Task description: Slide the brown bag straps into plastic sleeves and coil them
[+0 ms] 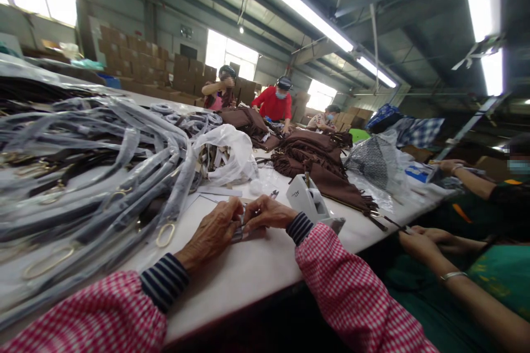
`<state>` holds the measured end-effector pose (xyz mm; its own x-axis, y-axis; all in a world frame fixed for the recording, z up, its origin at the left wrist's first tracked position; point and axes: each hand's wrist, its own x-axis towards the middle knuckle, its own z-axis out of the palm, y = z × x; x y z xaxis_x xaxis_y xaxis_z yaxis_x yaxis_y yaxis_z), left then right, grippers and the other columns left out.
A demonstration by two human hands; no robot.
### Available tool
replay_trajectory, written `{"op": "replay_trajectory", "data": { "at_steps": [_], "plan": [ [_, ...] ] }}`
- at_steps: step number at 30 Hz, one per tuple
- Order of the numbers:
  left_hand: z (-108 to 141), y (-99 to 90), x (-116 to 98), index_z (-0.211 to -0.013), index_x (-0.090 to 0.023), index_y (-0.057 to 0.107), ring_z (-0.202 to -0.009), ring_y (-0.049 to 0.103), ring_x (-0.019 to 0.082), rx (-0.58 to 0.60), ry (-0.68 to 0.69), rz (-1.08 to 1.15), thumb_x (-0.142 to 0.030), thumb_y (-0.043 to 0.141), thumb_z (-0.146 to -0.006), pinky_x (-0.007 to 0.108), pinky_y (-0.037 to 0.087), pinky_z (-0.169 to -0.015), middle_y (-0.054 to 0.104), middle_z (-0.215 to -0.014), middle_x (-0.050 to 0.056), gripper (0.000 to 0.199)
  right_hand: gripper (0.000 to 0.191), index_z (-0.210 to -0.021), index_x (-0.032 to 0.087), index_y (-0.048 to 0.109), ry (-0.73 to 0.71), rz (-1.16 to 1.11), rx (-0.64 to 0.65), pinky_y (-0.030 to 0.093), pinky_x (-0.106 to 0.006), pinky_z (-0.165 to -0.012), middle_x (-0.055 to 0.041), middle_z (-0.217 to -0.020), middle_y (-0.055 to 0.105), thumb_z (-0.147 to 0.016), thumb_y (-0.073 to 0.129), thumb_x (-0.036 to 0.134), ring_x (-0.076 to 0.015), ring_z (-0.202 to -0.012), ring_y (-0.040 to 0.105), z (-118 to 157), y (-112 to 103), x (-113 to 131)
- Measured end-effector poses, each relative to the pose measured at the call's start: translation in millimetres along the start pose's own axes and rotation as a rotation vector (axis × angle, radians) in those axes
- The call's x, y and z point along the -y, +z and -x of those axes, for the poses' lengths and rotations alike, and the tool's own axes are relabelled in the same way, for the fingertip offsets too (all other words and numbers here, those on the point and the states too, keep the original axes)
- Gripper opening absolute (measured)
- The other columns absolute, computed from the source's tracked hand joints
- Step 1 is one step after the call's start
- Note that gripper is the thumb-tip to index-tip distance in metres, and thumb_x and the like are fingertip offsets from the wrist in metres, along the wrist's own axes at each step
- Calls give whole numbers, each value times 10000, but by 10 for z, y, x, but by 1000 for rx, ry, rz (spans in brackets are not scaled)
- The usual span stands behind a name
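Note:
Both hands meet over the white table [244, 281], just in front of a white bag of small pieces [227, 154]. My left hand [215, 231] is closed, fingertips pressed on a small greyish item [239, 231] that is mostly hidden. From the other side my right hand [267, 214] pinches at the same item, its thumb and fingers together. What the item is cannot be made out. A white tape dispenser [308, 198] stands right of my right hand.
Plastic-wrapped straps [153, 143] with metal rings cover the left side. Brown fringed bags [310, 160] are piled beyond the dispenser. At the right, a co-worker's hands [426, 242] hold a dark strap. Other people stand across the table.

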<state>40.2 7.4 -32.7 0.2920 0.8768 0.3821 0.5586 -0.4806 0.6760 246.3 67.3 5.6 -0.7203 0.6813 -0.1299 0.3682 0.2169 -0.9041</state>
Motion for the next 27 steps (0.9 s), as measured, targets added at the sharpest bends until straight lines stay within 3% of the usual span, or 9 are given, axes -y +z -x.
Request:
{"op": "replay_trajectory", "data": {
  "at_steps": [7,13,18,27],
  "plan": [
    [-20,-105,-39,-1014,-233,492,-940,632,276,90,-11,59,-287,514,-879,395,447,-844,667,-1014,86,146,370,-754,142,741,-20,-3,-5,396,-197,-486,50,-587,590,-661,899,463,-87,-514,504,6,-8,-17],
    [-56,-241,-158,-981,-231,503,-883,647,271,179,-20,42,-322,523,-864,366,445,-788,686,-973,71,149,382,-760,143,732,19,-33,2,390,-192,-460,55,-566,591,-648,906,463,-83,-478,505,6,-2,-3],
    [-97,-135,-89,-950,-230,498,-814,623,252,132,-33,-138,-242,482,-895,338,405,-740,651,-900,60,59,402,-769,137,732,20,-13,-18,391,-195,-471,49,-582,599,-623,917,463,-88,-499,514,-23,-19,-55],
    [-66,-2,-11,-970,-246,519,-825,606,223,78,-30,-109,-286,595,-899,324,409,-747,637,-946,32,112,377,-761,130,726,69,46,47,379,-194,-473,51,-598,595,-614,913,423,-82,-515,507,-102,-76,-17]
  ]
}}
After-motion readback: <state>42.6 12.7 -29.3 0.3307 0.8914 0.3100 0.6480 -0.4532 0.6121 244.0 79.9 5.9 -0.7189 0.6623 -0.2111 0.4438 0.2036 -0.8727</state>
